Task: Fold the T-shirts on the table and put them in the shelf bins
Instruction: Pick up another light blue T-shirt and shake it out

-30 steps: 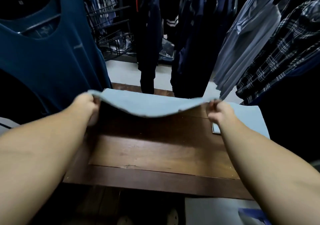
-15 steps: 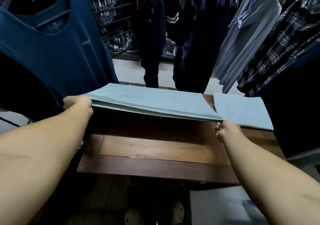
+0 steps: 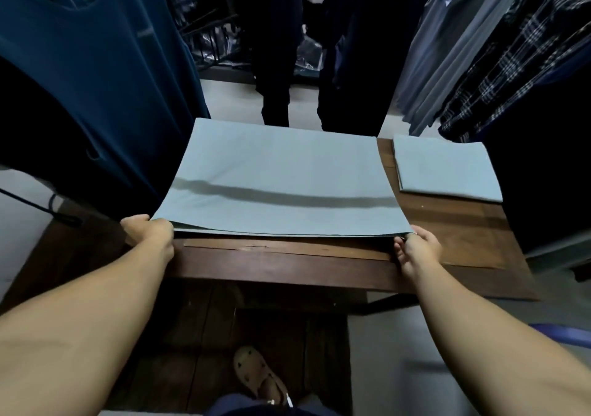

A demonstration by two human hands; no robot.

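Observation:
A pale blue T-shirt (image 3: 281,172) lies spread flat across the wooden table (image 3: 447,243), its near edge close to the table's front. My left hand (image 3: 150,233) grips the shirt's near left corner. My right hand (image 3: 417,251) pinches the near right corner. A dark shadow band crosses the cloth. A second pale blue T-shirt (image 3: 444,169), folded into a rectangle, rests on the table's far right. No shelf bins are in view.
Hanging clothes ring the table: a teal sleeveless top (image 3: 96,79) at left, dark garments (image 3: 278,47) behind, grey shirts (image 3: 447,47) and plaid shirts (image 3: 518,63) at right. A wire rack (image 3: 211,31) stands at the back. My sandalled foot (image 3: 259,374) is below.
The shirt, held up and sagging a second ago, has been drawn toward me and laid flat on the table. Both hands came down and nearer with its corners.

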